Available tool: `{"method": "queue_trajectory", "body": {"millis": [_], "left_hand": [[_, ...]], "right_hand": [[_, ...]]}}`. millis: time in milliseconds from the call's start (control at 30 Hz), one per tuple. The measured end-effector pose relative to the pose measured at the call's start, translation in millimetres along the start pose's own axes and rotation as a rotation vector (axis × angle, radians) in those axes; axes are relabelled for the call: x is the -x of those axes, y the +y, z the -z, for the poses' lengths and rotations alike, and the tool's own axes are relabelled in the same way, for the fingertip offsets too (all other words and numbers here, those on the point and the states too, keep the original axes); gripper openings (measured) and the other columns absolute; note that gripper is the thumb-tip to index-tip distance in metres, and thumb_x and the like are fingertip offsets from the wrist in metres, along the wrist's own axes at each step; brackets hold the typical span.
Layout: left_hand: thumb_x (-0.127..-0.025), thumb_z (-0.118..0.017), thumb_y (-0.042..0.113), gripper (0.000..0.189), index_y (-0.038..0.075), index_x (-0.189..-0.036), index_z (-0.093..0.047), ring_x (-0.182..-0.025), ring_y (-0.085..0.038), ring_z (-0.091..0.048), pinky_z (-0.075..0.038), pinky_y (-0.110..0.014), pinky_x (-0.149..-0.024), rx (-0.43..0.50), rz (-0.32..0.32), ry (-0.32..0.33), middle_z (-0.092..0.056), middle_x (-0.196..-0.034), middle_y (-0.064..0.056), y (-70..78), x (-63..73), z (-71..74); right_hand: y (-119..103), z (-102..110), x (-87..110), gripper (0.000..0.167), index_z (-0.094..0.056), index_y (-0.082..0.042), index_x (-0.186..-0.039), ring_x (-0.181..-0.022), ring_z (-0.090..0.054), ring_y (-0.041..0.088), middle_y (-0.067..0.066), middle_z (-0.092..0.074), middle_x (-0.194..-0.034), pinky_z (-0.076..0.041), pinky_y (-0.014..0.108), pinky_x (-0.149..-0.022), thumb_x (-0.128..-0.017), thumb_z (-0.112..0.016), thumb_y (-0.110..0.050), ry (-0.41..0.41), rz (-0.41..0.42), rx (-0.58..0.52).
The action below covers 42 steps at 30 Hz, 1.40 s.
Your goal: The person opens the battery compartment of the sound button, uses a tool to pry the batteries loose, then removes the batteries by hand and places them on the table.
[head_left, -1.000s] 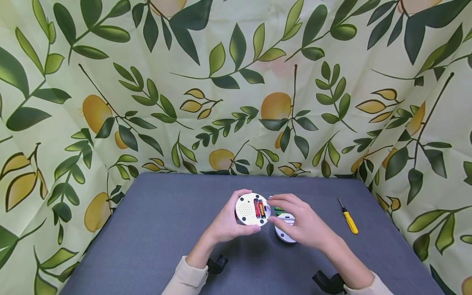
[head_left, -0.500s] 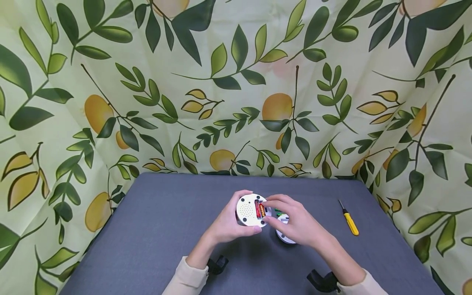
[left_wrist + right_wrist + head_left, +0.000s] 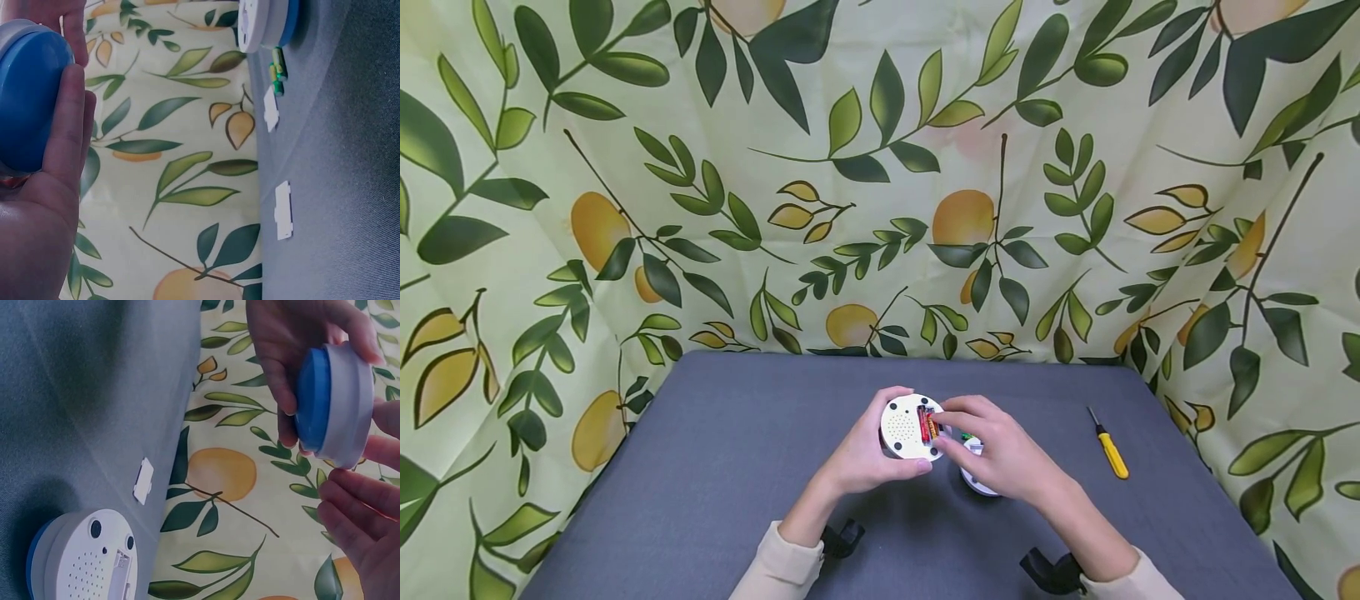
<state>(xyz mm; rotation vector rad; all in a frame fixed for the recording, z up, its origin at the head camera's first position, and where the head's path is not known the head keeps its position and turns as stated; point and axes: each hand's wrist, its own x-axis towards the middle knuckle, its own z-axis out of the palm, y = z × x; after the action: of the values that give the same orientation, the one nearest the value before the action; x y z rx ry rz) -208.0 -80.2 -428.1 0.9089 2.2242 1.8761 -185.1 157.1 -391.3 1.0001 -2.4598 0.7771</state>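
Note:
My left hand (image 3: pixel 865 450) grips a round push-button device (image 3: pixel 901 429) by its edge above the table, its white underside with speaker holes and dark feet facing me. Its blue dome (image 3: pixel 31 94) shows in the left wrist view, and the white side wall (image 3: pixel 351 406) in the right wrist view. Red batteries (image 3: pixel 923 423) lie in its uncovered battery compartment. The fingertips of my right hand (image 3: pixel 1000 454) reach onto the compartment, touching at the right-hand battery and partly hiding it; the right wrist view shows those fingers (image 3: pixel 359 506) nearly straight.
A second such device (image 3: pixel 87 562) lies underside up on the table, its battery compartment uncovered. Beyond it are green batteries (image 3: pixel 279 65) and two white battery covers (image 3: pixel 284 210). A yellow-handled screwdriver (image 3: pixel 1112 454) lies to the right. A leaf-patterned cloth (image 3: pixel 850 208) hangs behind.
My right hand has moved left from beside the device onto its batteries. My left hand and the device have barely moved.

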Motion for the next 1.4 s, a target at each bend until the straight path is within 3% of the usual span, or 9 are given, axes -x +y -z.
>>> {"method": "queue_trajectory", "body": {"millis": [200, 433, 667, 833, 1100, 1400], "left_hand": [[-0.076, -0.09, 0.02, 0.09, 0.016, -0.149, -0.036, -0.106, -0.019, -0.06, -0.053, -0.029, -0.085, -0.01, 0.003, 0.004, -0.055, -0.129, -0.005, -0.8, 0.1, 0.3], [-0.076, -0.089, 0.021, 0.093, 0.009, -0.15, -0.035, -0.107, -0.019, -0.059, -0.052, -0.029, -0.087, -0.024, 0.001, -0.001, -0.054, -0.13, -0.006, -1.6, -0.2, 0.8], [-0.075, -0.09, 0.023, 0.092, 0.015, -0.149, -0.036, -0.106, -0.019, -0.059, -0.052, -0.03, -0.087, -0.04, 0.002, 0.004, -0.055, -0.128, -0.005, -2.0, -0.7, 0.4], [-0.075, -0.091, 0.022, 0.091, 0.018, -0.148, -0.038, -0.109, -0.018, -0.058, -0.048, -0.03, -0.091, -0.052, 0.004, 0.008, -0.056, -0.129, -0.004, -2.7, -0.5, -0.1], [-0.075, -0.091, 0.023, 0.091, 0.018, -0.148, -0.038, -0.109, -0.017, -0.058, -0.047, -0.03, -0.092, -0.067, 0.013, 0.011, -0.056, -0.13, -0.003, -4.2, -1.2, -0.8], [-0.074, -0.091, 0.024, 0.09, 0.02, -0.147, -0.038, -0.109, -0.017, -0.058, -0.048, -0.031, -0.092, -0.069, 0.017, 0.02, -0.056, -0.13, 0.0, -2.5, -0.4, -0.5]], "right_hand": [[1.3, -3.0, 0.3, 0.029, -0.076, -0.014, -0.117, -0.113, -0.061, 0.016, 0.0, -0.067, -0.122, -0.056, 0.038, -0.087, -0.092, -0.078, -0.027, 0.024, 0.048, 0.043], [0.3, -2.2, 1.5, 0.028, -0.075, -0.014, -0.118, -0.113, -0.06, 0.015, -0.001, -0.067, -0.123, -0.056, 0.039, -0.087, -0.093, -0.076, -0.028, 0.017, 0.03, 0.05], [-2.3, 1.1, 0.3, 0.035, -0.075, -0.015, -0.118, -0.112, -0.061, 0.017, -0.001, -0.066, -0.123, -0.056, 0.039, -0.087, -0.088, -0.081, -0.032, -0.028, -0.01, 0.031], [-2.6, 2.4, -0.7, 0.03, -0.076, -0.014, -0.116, -0.111, -0.063, 0.02, 0.0, -0.067, -0.122, -0.056, 0.041, -0.087, -0.089, -0.08, -0.027, -0.048, -0.042, 0.009], [-2.1, 1.5, -0.4, 0.026, -0.077, -0.01, -0.112, -0.114, -0.066, 0.025, 0.005, -0.071, -0.121, -0.055, 0.046, -0.091, -0.088, -0.08, -0.019, -0.006, 0.047, 0.059], [-2.3, -0.2, -0.6, 0.027, -0.077, -0.009, -0.112, -0.114, -0.066, 0.028, 0.007, -0.072, -0.12, -0.054, 0.048, -0.092, -0.087, -0.08, -0.019, 0.013, 0.069, 0.074]]}}
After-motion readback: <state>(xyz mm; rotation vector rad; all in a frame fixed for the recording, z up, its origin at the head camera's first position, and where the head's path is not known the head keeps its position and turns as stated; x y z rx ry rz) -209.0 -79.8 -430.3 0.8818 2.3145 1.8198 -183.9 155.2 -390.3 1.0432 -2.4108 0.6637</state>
